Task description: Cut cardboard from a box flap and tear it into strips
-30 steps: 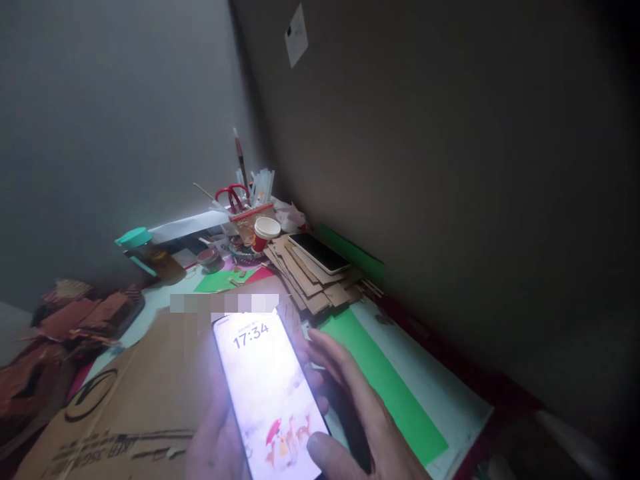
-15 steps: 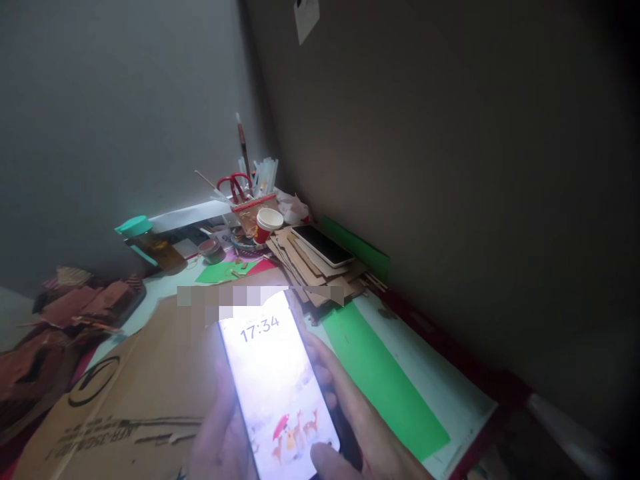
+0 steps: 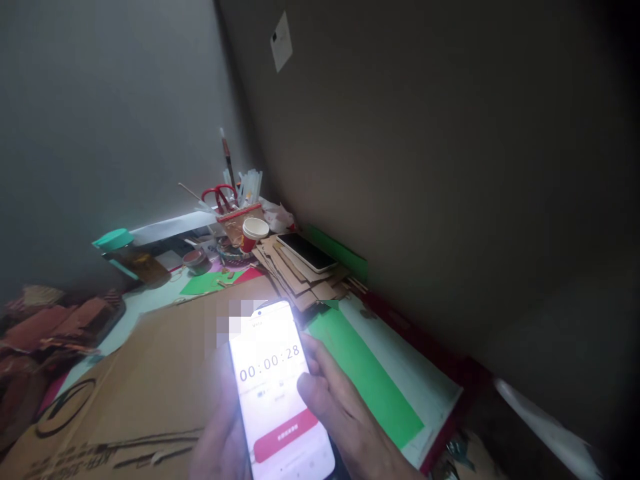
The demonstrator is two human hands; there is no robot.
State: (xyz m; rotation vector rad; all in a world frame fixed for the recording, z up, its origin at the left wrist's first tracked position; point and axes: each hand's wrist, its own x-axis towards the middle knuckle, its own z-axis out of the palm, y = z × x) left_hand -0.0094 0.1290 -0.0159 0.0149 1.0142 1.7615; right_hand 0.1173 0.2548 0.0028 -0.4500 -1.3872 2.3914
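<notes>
While your left fingers [image 3: 221,417] and right fingers [image 3: 316,397] grasp the phone [image 3: 273,410] between them, timer-checking seems underway; next move likely needs steady support.

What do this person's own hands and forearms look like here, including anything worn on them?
The right hand is bare: no glove, and no ring, watch or marking that I can make out. No sleeve shows at its wrist. The left hand also looks ungloved, but it is blurred and hazy, so small details can't be told.
</notes>
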